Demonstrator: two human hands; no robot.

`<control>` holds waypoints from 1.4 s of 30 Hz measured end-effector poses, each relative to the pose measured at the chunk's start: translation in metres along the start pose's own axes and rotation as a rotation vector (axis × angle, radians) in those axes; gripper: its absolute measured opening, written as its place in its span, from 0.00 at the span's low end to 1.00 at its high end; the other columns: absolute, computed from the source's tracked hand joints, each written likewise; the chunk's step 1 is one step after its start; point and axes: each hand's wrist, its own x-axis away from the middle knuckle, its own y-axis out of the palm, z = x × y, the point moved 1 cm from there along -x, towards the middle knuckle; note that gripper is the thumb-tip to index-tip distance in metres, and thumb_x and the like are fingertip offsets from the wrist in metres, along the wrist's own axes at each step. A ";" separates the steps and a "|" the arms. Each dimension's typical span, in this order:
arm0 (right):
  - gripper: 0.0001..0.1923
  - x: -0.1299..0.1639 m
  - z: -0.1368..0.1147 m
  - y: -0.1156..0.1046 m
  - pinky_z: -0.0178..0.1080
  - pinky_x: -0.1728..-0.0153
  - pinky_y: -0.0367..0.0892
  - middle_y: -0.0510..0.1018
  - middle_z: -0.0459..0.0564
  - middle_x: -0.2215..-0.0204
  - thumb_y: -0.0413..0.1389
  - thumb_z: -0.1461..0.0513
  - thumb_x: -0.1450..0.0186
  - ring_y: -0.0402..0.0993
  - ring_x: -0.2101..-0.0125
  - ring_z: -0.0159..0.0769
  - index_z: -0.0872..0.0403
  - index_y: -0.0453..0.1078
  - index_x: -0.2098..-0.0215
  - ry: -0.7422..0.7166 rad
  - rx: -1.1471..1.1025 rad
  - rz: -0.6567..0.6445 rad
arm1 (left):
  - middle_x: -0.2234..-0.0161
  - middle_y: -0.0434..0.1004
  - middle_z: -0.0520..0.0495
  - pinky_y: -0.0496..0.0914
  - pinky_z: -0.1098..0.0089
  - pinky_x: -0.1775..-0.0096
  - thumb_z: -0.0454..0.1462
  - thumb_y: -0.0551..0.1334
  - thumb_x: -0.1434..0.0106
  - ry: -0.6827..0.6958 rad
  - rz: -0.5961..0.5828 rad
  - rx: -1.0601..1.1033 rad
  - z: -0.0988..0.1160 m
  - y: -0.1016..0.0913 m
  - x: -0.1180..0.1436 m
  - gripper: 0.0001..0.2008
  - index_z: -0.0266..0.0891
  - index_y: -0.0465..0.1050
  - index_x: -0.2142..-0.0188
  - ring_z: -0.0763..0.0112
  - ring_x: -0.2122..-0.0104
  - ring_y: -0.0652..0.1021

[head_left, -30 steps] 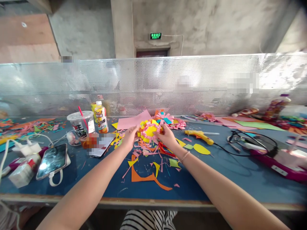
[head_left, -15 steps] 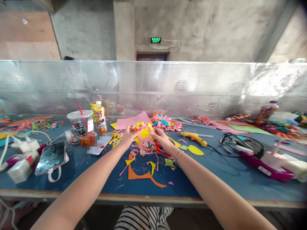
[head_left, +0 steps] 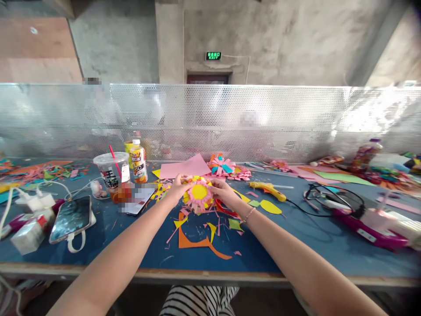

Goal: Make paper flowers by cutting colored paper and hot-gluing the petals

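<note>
Between my hands is a paper flower (head_left: 199, 193) with a round yellow centre and pink and yellow petals. My left hand (head_left: 179, 188) grips its left edge, and my right hand (head_left: 221, 189) pinches the upper right edge. The flower faces me just above the table. Beneath and in front of it lie pink scraps, an orange paper offcut (head_left: 192, 242) and bits of yellow paper. Behind it, a sheet of pink paper (head_left: 184, 167) lies beside finished-looking pink, blue and orange paper flowers (head_left: 222, 166).
A yellow glue gun (head_left: 268, 191) lies right of my hands, its cord running to a purple power strip (head_left: 368, 230). On the left stand a plastic cup (head_left: 113, 175) with a straw, a bottle (head_left: 137, 161) and a phone (head_left: 71, 218). A perforated metal screen (head_left: 279, 123) borders the back.
The paper flower has tilted so its face turns more toward me, and more pink petals show along its lower side. Both hands keep hold of it.
</note>
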 end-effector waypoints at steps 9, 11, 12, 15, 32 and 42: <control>0.17 -0.002 0.000 -0.007 0.31 0.77 0.61 0.69 0.42 0.76 0.61 0.53 0.51 0.65 0.77 0.26 0.55 0.66 0.68 -0.078 0.112 0.075 | 0.59 0.70 0.44 0.68 0.68 0.63 0.34 0.72 0.65 0.000 -0.103 -0.042 0.000 -0.003 0.002 0.32 0.39 0.63 0.59 0.67 0.62 0.73; 0.17 -0.003 0.001 -0.007 0.31 0.76 0.62 0.70 0.43 0.75 0.60 0.52 0.49 0.66 0.76 0.27 0.55 0.66 0.67 -0.107 0.143 0.055 | 0.59 0.70 0.44 0.68 0.68 0.62 0.34 0.72 0.64 0.016 -0.068 -0.072 -0.001 -0.003 0.001 0.31 0.39 0.64 0.58 0.67 0.61 0.73; 0.17 -0.003 0.001 -0.008 0.32 0.76 0.62 0.70 0.43 0.74 0.59 0.52 0.49 0.66 0.75 0.27 0.55 0.66 0.67 -0.123 0.159 0.044 | 0.59 0.70 0.44 0.68 0.68 0.62 0.34 0.71 0.64 0.018 -0.050 -0.081 -0.002 -0.003 0.000 0.31 0.39 0.64 0.58 0.67 0.61 0.73; 0.17 -0.004 0.001 -0.008 0.33 0.73 0.64 0.71 0.45 0.73 0.59 0.53 0.48 0.68 0.74 0.29 0.54 0.66 0.65 -0.162 0.192 0.038 | 0.61 0.71 0.44 0.68 0.67 0.60 0.35 0.71 0.63 0.022 -0.016 -0.093 -0.003 -0.002 -0.001 0.29 0.38 0.66 0.60 0.66 0.62 0.73; 0.16 -0.005 -0.005 -0.015 0.35 0.74 0.63 0.72 0.46 0.72 0.58 0.55 0.48 0.67 0.74 0.31 0.55 0.66 0.65 -0.246 0.320 0.065 | 0.67 0.72 0.48 0.66 0.69 0.65 0.32 0.68 0.60 0.116 0.056 -0.309 0.006 0.008 0.010 0.23 0.39 0.65 0.62 0.67 0.67 0.74; 0.16 -0.007 -0.003 -0.018 0.35 0.71 0.62 0.72 0.46 0.71 0.57 0.55 0.47 0.67 0.72 0.31 0.55 0.67 0.63 -0.314 0.442 0.113 | 0.71 0.71 0.51 0.65 0.71 0.69 0.32 0.66 0.60 0.135 0.057 -0.275 0.009 0.010 0.013 0.20 0.40 0.63 0.65 0.69 0.71 0.73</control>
